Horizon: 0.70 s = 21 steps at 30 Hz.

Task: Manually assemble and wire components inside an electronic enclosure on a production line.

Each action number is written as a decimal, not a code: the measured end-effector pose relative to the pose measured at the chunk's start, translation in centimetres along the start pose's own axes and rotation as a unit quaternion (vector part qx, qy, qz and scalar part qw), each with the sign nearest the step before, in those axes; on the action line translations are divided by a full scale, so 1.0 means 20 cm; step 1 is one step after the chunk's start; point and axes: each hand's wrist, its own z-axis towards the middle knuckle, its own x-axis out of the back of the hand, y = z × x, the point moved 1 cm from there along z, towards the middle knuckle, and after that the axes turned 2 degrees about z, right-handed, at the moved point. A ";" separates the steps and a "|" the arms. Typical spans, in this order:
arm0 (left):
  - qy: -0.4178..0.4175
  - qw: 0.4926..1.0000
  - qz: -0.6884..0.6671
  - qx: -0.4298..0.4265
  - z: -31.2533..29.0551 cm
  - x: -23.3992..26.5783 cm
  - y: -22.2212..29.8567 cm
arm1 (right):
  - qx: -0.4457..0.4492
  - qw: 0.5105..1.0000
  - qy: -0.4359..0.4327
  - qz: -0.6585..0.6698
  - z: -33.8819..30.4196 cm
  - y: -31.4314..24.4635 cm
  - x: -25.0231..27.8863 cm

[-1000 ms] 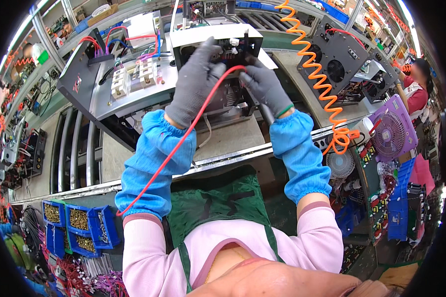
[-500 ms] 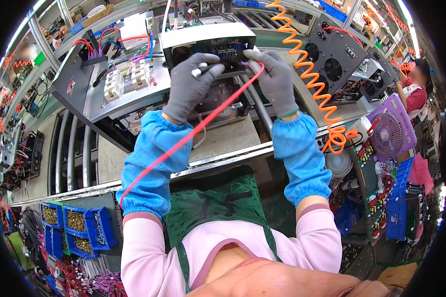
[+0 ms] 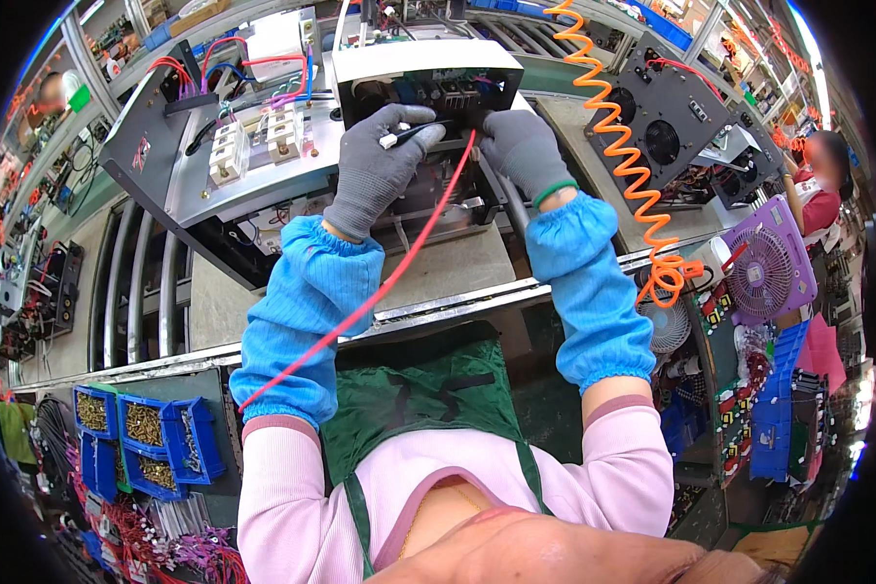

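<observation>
Because two conductors meet at the mouth of the white-topped housing (image 3: 428, 60), we should manage them separately, one per hand. The red cable (image 3: 414, 248) rises diagonally across our left sleeve (image 3: 302, 326), its upper end at the housing opening beside our right fingertips. The black lead (image 3: 422, 129) lies in front of the same opening, with a white connector (image 3: 389, 142) near its left end.

For good control, we recommend holding the black lead clear of the red cable's path, so that neither snags the housing edge. We should guide the red cable close to its upper end, leave slack over the sleeve, and avoid pulling against the internal parts. A clear view past the knuckles is advisable, since the fingers mask part of the opening.

Our left grip (image 3: 370, 177) is closed on the black lead, pinching it between thumb and fingers; the wrist leans inward and the back of the glove faces up. Our right grip (image 3: 529, 156) sits at the opening's right side, fingers curled and pointing up and leftward; we cannot tell whether it clasps the red cable or merely adjoins it. Both forearms reach forward, elbows bent and set apart, the right one inclined toward the housing.
</observation>
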 end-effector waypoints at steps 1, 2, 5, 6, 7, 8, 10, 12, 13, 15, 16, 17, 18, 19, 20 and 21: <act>0.013 1.000 -0.005 -0.008 0.00 0.00 0.01 | -0.025 0.997 -0.071 -0.013 0.02 0.01 0.00; 0.026 1.000 -0.009 -0.015 -0.01 0.00 0.02 | -0.024 0.997 -0.073 -0.013 0.03 0.01 0.01; 0.130 0.987 0.018 -0.098 -0.10 -0.05 0.04 | -0.027 0.988 -0.151 0.029 0.07 0.05 0.01; 0.167 0.979 0.019 -0.119 -0.15 -0.07 0.02 | -0.015 0.990 -0.137 0.018 0.06 0.04 0.02; 0.102 0.989 -0.032 -0.103 -0.20 -0.11 -0.03 | -0.004 0.993 -0.121 0.008 0.06 0.03 0.02; -0.059 0.996 0.020 -0.061 -0.25 -0.14 -0.07 | -0.005 0.993 -0.121 0.008 0.08 0.04 0.01; -0.212 0.977 -0.002 0.010 -0.27 -0.30 -0.24 | 0.000 0.991 -0.133 0.016 0.11 0.06 -0.02; -0.199 0.942 -0.178 0.203 -0.22 -0.46 -0.32 | 0.019 0.990 -0.140 0.007 0.10 0.04 0.03; -0.199 0.942 -0.179 0.204 -0.18 -0.50 -0.31 | 0.033 0.989 -0.147 0.000 0.09 0.03 0.04; 0.010 0.680 -0.651 0.339 -0.10 -0.56 -0.30 | 0.014 0.992 -0.127 0.010 0.09 0.04 0.00; 0.010 0.679 -0.652 0.338 -0.08 -0.58 -0.35 | -0.002 0.994 -0.107 0.019 0.08 0.02 0.00; 0.009 0.651 -0.680 0.337 -0.07 -0.61 -0.42 | -0.001 0.994 -0.107 0.017 0.07 0.00 0.02; 0.004 0.621 -0.707 0.339 -0.07 -0.64 -0.47 | -0.008 0.996 -0.092 -0.009 0.04 -0.03 0.05; 0.001 0.619 -0.707 0.341 -0.06 -0.65 -0.45 | -0.012 0.996 -0.076 -0.036 0.01 -0.04 0.07; 0.039 0.650 -0.657 0.381 -0.05 -0.67 -0.43 | -0.014 0.996 -0.076 -0.037 -0.04 -0.05 0.05; 0.079 0.677 -0.602 0.416 -0.04 -0.68 -0.42 | 0.061 0.994 0.085 0.021 -0.08 -0.07 0.05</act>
